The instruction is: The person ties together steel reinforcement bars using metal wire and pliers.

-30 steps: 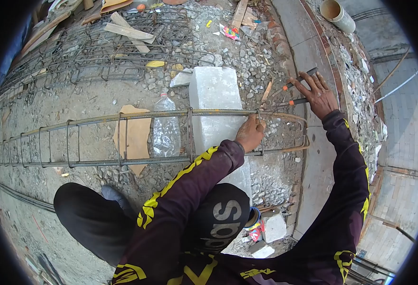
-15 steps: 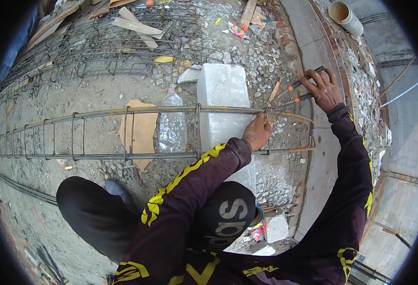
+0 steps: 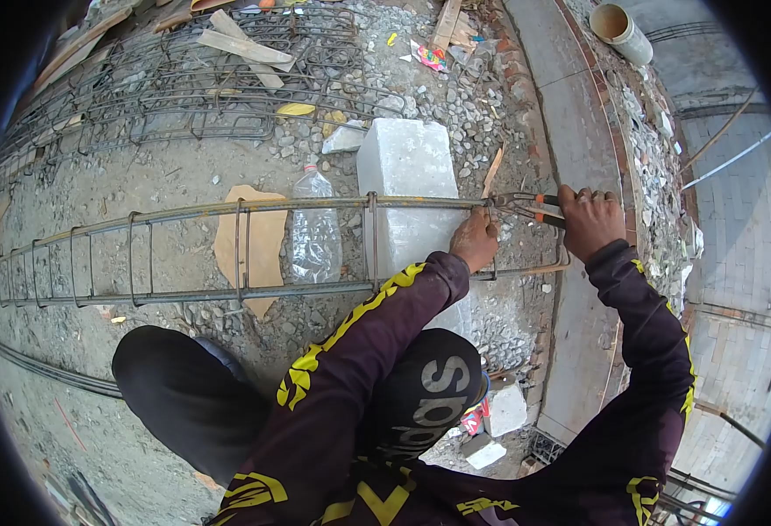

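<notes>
A rebar cage (image 3: 306, 203) of long bars and square stirrups runs across the view. My left hand (image 3: 475, 239) is closed at a stirrup just under its upper bar, near the right end; the fingertips are partly hidden. My right hand (image 3: 592, 223) grips a pair of pincers (image 3: 550, 210) with black and orange handles, now close together. The pincers' jaws reach the upper bar beside my left fingertips. Any tie wire there is too small to make out. Under the cage lies a pale concrete block (image 3: 410, 158).
A clear plastic bottle (image 3: 315, 228) and a piece of brown cardboard (image 3: 249, 232) lie under the cage. More rebar cages (image 3: 192, 88) lie at the upper left. A concrete ledge (image 3: 569, 96) runs along the right, with a bucket (image 3: 622, 33) beyond it.
My right hand has moved down and brought the pincers' handles from spread to nearly closed. The pincers now point left along the upper bar. My left hand has stayed at the stirrup.
</notes>
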Demonstrator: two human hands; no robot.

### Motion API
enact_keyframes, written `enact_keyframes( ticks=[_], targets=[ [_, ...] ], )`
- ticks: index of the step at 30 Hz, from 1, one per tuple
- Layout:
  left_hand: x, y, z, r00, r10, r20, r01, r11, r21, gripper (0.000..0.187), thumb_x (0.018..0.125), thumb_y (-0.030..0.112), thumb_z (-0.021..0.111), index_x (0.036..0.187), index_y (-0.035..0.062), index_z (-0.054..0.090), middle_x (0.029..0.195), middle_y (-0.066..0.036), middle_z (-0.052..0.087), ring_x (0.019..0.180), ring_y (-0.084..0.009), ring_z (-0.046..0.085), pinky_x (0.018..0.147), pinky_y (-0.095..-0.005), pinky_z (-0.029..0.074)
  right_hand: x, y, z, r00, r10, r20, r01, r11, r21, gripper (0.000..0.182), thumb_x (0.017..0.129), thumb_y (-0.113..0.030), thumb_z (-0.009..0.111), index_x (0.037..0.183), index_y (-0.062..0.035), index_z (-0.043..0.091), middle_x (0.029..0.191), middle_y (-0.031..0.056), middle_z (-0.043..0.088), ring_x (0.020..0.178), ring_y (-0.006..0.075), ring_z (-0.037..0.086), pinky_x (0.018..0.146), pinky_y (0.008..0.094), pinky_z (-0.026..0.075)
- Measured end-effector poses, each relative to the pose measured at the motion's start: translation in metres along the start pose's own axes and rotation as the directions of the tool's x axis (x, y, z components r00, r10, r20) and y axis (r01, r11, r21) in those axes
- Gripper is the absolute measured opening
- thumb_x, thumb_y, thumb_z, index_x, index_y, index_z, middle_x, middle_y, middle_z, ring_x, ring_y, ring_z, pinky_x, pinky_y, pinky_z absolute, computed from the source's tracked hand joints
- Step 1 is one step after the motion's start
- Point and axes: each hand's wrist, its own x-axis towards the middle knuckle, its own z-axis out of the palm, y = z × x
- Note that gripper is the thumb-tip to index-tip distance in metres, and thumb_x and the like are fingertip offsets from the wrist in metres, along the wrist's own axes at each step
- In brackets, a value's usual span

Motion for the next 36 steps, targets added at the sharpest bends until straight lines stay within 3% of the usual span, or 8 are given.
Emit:
enact_keyframes(
  ticks=[8, 12, 15, 21, 26, 29, 31, 36],
  targets=[
    [-0.023, 0.041, -0.026, 0.984, -0.144, -0.102, 0.155, 0.983, 0.104, 0.046, 0.08, 0.025, 0.074, 0.108, 0.0013, 0.047, 0.103, -0.021, 0.061, 0.099, -0.0373, 0.06, 0.082, -0.0447, 0.047, -0.009, -0.028, -0.013, 0.987, 0.13, -0.094, -0.138, 0.988, -0.074, 0.013, 0.073, -0.006, 0.063, 0.084, -0.011, 0.056, 0.074, 0.0086, 0.064, 0.072, 0.0259, 0.066, 0.068, 0.0363, 0.046],
    [-0.05, 0.074, -0.058, 0.983, 0.183, 0.023, -0.181, 0.935, 0.304, 0.063, 0.069, 0.014, 0.079, 0.119, 0.0012, 0.042, 0.124, -0.02, 0.049, 0.121, -0.035, 0.047, 0.095, -0.044, 0.04, -0.013, -0.031, -0.01, 0.98, 0.195, -0.043, -0.196, 0.98, -0.025, 0.016, 0.076, -0.005, 0.061, 0.088, -0.0116, 0.053, 0.079, 0.0101, 0.064, 0.075, 0.0304, 0.066, 0.072, 0.0409, 0.047],
    [-0.037, 0.1, -0.05, 0.71, 0.702, -0.059, -0.595, 0.642, 0.483, 0.072, 0.069, 0.015, 0.079, 0.127, 0.0003, 0.039, 0.128, -0.02, 0.045, 0.124, -0.032, 0.044, 0.099, -0.0452, 0.037, -0.013, -0.031, -0.01, 0.982, 0.181, -0.054, -0.184, 0.981, -0.054, 0.021, 0.073, -0.009, 0.067, 0.092, -0.011, 0.057, 0.078, 0.0111, 0.067, 0.075, 0.0269, 0.068, 0.069, 0.0388, 0.048],
    [0.027, 0.125, 0.002, 0.902, 0.37, 0.224, -0.433, 0.755, 0.493, 0.066, 0.079, 0.021, 0.068, 0.134, 0.0006, 0.038, 0.101, -0.021, 0.064, 0.104, -0.0325, 0.062, 0.094, -0.0438, 0.045, 0.024, 0.011, -0.034, 0.93, 0.013, 0.366, -0.082, 0.981, 0.175, 0.02, 0.073, -0.02, 0.072, 0.089, -0.009, 0.07, 0.086, 0.0144, 0.07, 0.086, 0.0286, 0.07, 0.073, 0.0412, 0.052],
    [0.081, 0.13, -0.026, 0.836, 0.363, 0.412, -0.519, 0.768, 0.376, 0.037, 0.079, 0.031, 0.067, 0.104, 0.0042, 0.064, 0.091, -0.015, 0.07, 0.088, -0.0345, 0.068, 0.08, -0.0458, 0.051, 0.05, 0.038, -0.047, 0.983, -0.05, 0.178, 0.04, 0.997, 0.059, 0.021, 0.073, -0.021, 0.073, 0.087, -0.0058, 0.073, 0.089, 0.0129, 0.071, 0.09, 0.0306, 0.069, 0.076, 0.0405, 0.053],
    [0.086, 0.136, -0.038, 0.743, 0.425, 0.517, -0.643, 0.668, 0.375, 0.046, 0.075, 0.038, 0.07, 0.104, 0.0037, 0.063, 0.092, -0.014, 0.071, 0.089, -0.0361, 0.068, 0.081, -0.0439, 0.052, 0.065, 0.045, -0.065, 0.884, -0.142, 0.446, 0.078, 0.984, 0.157, 0.023, 0.075, -0.022, 0.076, 0.087, -0.0031, 0.072, 0.086, 0.012, 0.071, 0.083, 0.0256, 0.07, 0.072, 0.0375, 0.054],
    [0.075, 0.149, -0.035, 0.767, 0.431, 0.475, -0.619, 0.692, 0.371, 0.053, 0.072, 0.038, 0.074, 0.109, 0.0029, 0.06, 0.095, -0.015, 0.07, 0.093, -0.0353, 0.067, 0.085, -0.0429, 0.051, 0.089, 0.064, -0.058, 0.623, -0.256, 0.739, -0.185, 0.87, 0.458, 0.028, 0.072, -0.026, 0.077, 0.082, -0.0004, 0.071, 0.071, 0.012, 0.069, 0.063, 0.0225, 0.069, 0.055, 0.0328, 0.054],
    [0.062, 0.151, -0.032, 0.798, 0.35, 0.49, -0.513, 0.821, 0.249, 0.062, 0.067, 0.026, 0.078, 0.115, 0.0, 0.05, 0.106, -0.018, 0.068, 0.102, -0.0366, 0.065, 0.09, -0.0428, 0.049, 0.078, 0.069, -0.045, 0.534, -0.372, 0.759, -0.275, 0.772, 0.573, 0.027, 0.073, -0.024, 0.076, 0.082, 0.0006, 0.069, 0.06, 0.0091, 0.066, 0.049, 0.0163, 0.063, 0.041, 0.0298, 0.047]
  ],
)
